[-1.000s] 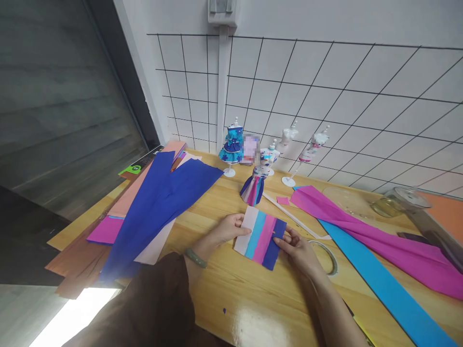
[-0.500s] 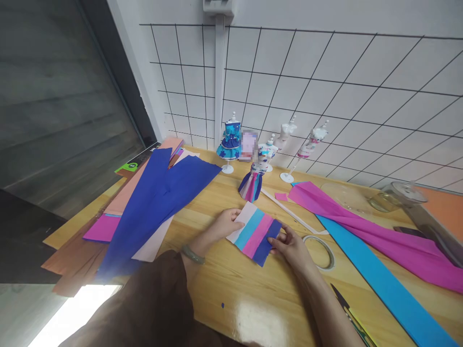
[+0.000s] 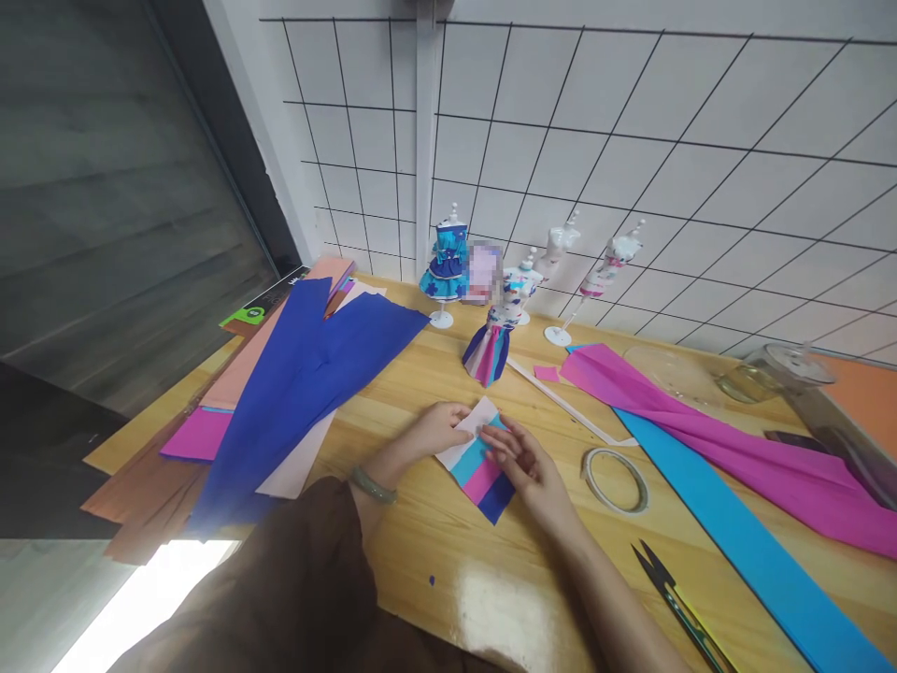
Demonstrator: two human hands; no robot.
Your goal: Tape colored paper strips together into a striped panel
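Note:
A piece of crepe paper striped pale pink, light blue, pink and dark blue (image 3: 482,479) is tilted at the front middle of the table. My left hand (image 3: 440,430) pinches its pale left edge between thumb and fingers. My right hand (image 3: 525,465) lies over its right side, fingers bent and closed on the paper near the upper edge, covering part of the stripes. Just behind stands a small dress form (image 3: 505,313) in a patterned top and a skirt with similar stripes.
Blue crepe paper (image 3: 308,383) lies over other sheets at left. To the right are a roll of tape (image 3: 646,495), thread snips (image 3: 676,598), a light-blue strip (image 3: 743,533) and pink crepe paper (image 3: 729,449). Another dress form (image 3: 446,266) in blue stands behind, with others.
My right hand has moved from the paper's dark-blue lower right corner up and left, over the pink and light-blue stripes. My left hand keeps hold of the pale edge.

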